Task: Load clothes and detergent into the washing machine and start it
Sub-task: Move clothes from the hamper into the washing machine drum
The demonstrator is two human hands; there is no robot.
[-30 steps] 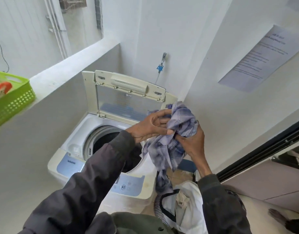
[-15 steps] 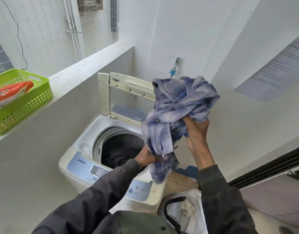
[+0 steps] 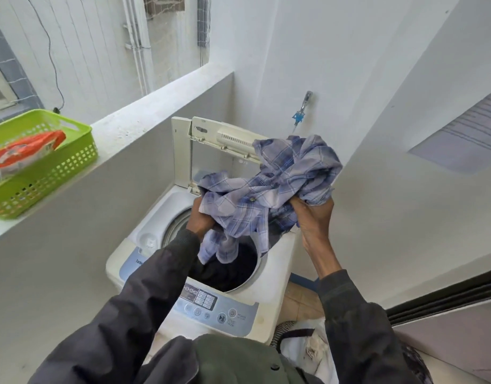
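From the head camera, both hands hold one blue checked shirt point(image 3: 269, 195) over the washing machine point(image 3: 277, 267). The left hand point(image 3: 201, 218) has its fingers closed on the low end of the cloth, right at the edge of the round tub hole point(image 3: 233, 270). The right hand point(image 3: 313, 214) grips the other bunch from below, higher up and off to the side of the hole. A loose flap hangs under the left fingers and dips into the dark tub.

To do this step well, I think the right hand should bring its bunch over the hole first. Then both hands can open, so no cloth lies on the rim. The lid point(image 3: 225, 139) stands up behind the fingers. The soap may be the orange packet point(image 3: 22, 153) in the green basket point(image 3: 58, 173), far off past the left hand.
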